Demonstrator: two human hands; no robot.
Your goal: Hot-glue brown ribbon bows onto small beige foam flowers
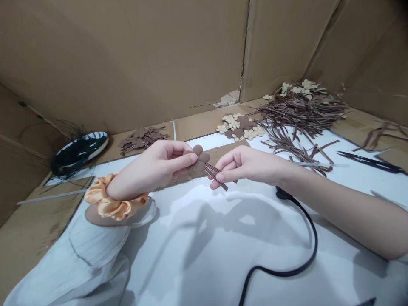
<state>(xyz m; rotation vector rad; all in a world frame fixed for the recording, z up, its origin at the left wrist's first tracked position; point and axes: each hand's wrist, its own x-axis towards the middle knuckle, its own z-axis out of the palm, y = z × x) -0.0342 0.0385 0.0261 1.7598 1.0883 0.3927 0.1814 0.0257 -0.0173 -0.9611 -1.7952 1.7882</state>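
Nearest, a black cable [280,273] curls over the white tabletop [223,276]. Above it, the person's left hand [168,159], with a peach scrunchie [119,204] around its wrist, pinches a brown flower [198,154] between thumb and fingers. The right hand [244,165] nips a little bundle of checked brown strips [213,171] just beside the flower's lower edge; I can't tell whether the two are joined. Off to the right lie black tweezers [389,167]. Farther back, over on the left, dark threads [72,157] spill over a plate [102,146], with a pile of brown pieces [143,139] near it. Cream and brown flower shapes [239,126] sit beyond the hands, a big heap of brown strips [302,112] to their right, and cardboard walls [127,55] rise behind everything.
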